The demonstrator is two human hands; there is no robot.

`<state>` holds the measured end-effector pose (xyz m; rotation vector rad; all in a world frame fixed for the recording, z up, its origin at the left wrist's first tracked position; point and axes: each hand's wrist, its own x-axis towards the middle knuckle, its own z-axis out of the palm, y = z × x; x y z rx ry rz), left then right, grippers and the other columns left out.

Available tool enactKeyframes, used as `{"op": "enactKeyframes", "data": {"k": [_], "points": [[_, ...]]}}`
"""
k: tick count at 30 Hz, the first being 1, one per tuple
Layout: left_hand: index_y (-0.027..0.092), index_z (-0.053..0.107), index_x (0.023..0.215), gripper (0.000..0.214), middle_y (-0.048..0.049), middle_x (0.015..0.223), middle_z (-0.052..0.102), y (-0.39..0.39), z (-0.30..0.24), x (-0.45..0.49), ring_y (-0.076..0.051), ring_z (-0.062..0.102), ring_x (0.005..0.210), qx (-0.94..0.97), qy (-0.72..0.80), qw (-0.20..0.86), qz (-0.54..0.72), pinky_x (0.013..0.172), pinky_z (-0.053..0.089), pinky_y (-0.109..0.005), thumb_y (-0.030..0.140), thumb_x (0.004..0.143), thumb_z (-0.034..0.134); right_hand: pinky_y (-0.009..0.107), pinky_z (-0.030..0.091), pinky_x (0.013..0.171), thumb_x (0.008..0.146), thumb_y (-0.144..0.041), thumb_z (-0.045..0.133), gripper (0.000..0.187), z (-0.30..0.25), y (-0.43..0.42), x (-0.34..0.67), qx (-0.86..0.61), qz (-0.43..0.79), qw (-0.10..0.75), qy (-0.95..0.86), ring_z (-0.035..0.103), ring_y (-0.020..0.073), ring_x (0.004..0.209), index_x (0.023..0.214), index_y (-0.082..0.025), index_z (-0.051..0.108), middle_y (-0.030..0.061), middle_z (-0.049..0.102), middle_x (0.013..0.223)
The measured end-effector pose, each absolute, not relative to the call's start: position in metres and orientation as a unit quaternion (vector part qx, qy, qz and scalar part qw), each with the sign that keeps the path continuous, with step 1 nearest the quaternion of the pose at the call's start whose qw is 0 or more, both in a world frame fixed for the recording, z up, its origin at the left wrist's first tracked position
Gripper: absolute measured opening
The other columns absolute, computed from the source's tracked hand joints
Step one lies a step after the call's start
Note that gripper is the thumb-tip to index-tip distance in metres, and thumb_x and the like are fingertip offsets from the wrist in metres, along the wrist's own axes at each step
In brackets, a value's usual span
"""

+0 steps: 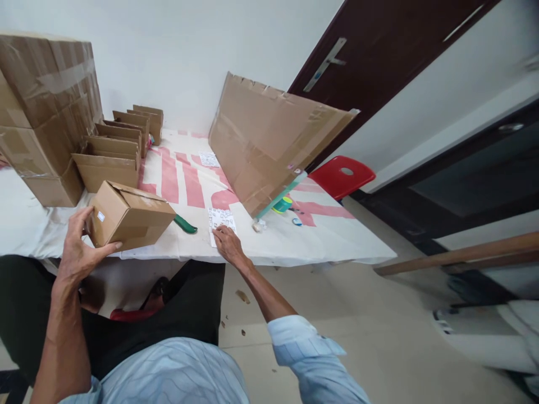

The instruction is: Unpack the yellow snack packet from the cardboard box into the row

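Observation:
My left hand [82,244] grips a small closed cardboard box [145,224] by its left end, thumb below and fingers along the far side. The box rests slightly tilted near the table's front edge, with a small white label [101,216] on its end face. My right hand [228,244] is on a white sheet of printed stickers [215,216], its fingers bent together on the paper; whether a sticker is between the fingertips is too small to tell. Between the box and the sheet lies a dark green curved handle [185,224], its other end hidden by the box.
Several open small boxes [107,171] stand in a row behind, beside large taped cartons [46,112]. A big cardboard panel [269,134] leans at the back. Near it are a green tape roll [282,205] and another printed sheet [209,160]. A red chair [343,177] stands beyond the table.

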<state>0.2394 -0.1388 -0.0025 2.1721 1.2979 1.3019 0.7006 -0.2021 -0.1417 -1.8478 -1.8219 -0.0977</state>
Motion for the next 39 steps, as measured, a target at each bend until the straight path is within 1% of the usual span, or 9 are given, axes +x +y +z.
{"op": "enactKeyframes", "data": {"k": [4,7,11,14,18,22,25,29,39], "points": [[0.022,0.051,0.153,0.101,-0.0173,0.154,0.054,-0.135,-0.011,0.238,-0.04,0.057,0.141,0.754,0.452,0.157,0.449,0.097,0.063,-0.047,0.05,0.067,0.096,0.038,0.055,0.087,0.099,-0.019,0.045,0.031,-0.132,-0.206,0.699,-0.685,-0.04,0.299,-0.663,0.064,0.0259,0.096,0.11,-0.019,0.075,0.0124,0.074,0.101],[0.023,0.05,0.153,0.102,-0.0159,0.155,0.054,-0.136,-0.017,0.24,-0.04,0.055,0.144,0.752,0.449,0.152,0.459,0.107,0.059,-0.052,0.049,0.066,0.097,0.036,0.058,0.079,0.101,-0.022,0.044,0.032,-0.109,-0.201,0.685,-0.667,-0.045,0.336,-0.664,0.067,0.0241,0.091,0.11,-0.019,0.074,0.0119,0.074,0.102],[0.023,0.05,0.153,0.103,-0.0166,0.155,0.055,-0.142,-0.022,0.247,-0.041,0.053,0.146,0.756,0.423,0.161,0.472,0.122,0.046,-0.058,0.047,0.065,0.099,0.035,0.058,0.075,0.105,-0.027,0.051,0.025,-0.04,-0.19,0.632,-0.558,-0.08,0.457,-0.688,0.068,0.0223,0.09,0.112,-0.021,0.075,0.0089,0.073,0.102],[0.024,0.05,0.153,0.106,-0.017,0.154,0.055,-0.145,-0.024,0.252,-0.043,0.052,0.146,0.754,0.423,0.158,0.477,0.124,0.043,-0.06,0.045,0.062,0.1,0.04,0.059,0.085,0.106,-0.024,0.057,0.022,0.025,-0.185,0.572,-0.44,-0.102,0.48,-0.752,0.069,0.0237,0.099,0.117,-0.022,0.076,0.0093,0.073,0.108],[0.023,0.05,0.153,0.109,-0.0184,0.154,0.055,-0.149,-0.027,0.258,-0.044,0.051,0.145,0.747,0.426,0.158,0.486,0.124,0.042,-0.061,0.043,0.059,0.101,0.043,0.055,0.093,0.107,-0.022,0.055,0.023,0.078,-0.175,0.5,-0.342,-0.146,0.359,-0.856,0.065,0.0263,0.105,0.11,-0.023,0.078,0.01,0.073,0.108],[0.02,0.05,0.154,0.108,-0.0205,0.155,0.054,-0.151,-0.033,0.263,-0.045,0.05,0.146,0.743,0.42,0.163,0.495,0.124,0.041,-0.062,0.043,0.061,0.099,0.041,0.048,0.089,0.107,-0.021,0.054,0.025,0.087,-0.155,0.46,-0.342,-0.188,0.163,-0.906,0.058,0.027,0.103,0.101,-0.02,0.078,0.0111,0.072,0.107],[0.021,0.051,0.154,0.108,-0.0213,0.156,0.053,-0.15,-0.037,0.266,-0.045,0.049,0.147,0.738,0.421,0.169,0.5,0.124,0.041,-0.062,0.044,0.06,0.099,0.041,0.042,0.085,0.106,-0.02,0.056,0.023,0.086,-0.143,0.447,-0.356,-0.211,0.077,-0.907,0.054,0.028,0.102,0.103,-0.018,0.079,0.0127,0.07,0.105],[0.021,0.052,0.154,0.109,-0.022,0.156,0.053,-0.15,-0.04,0.27,-0.045,0.05,0.145,0.731,0.427,0.173,0.503,0.122,0.042,-0.063,0.044,0.059,0.1,0.04,0.037,0.085,0.103,-0.017,0.059,0.021,0.086,-0.139,0.442,-0.346,-0.225,0.044,-0.91,0.051,0.0284,0.103,0.103,-0.019,0.079,0.0128,0.068,0.101],[0.022,0.051,0.155,0.107,-0.0205,0.155,0.053,-0.155,-0.034,0.273,-0.044,0.051,0.144,0.735,0.431,0.166,0.497,0.121,0.043,-0.061,0.043,0.062,0.099,0.04,0.038,0.086,0.103,-0.016,0.058,0.02,0.083,-0.137,0.449,-0.34,-0.213,0.07,-0.913,0.053,0.0279,0.104,0.096,-0.018,0.077,0.0125,0.069,0.105]]}}
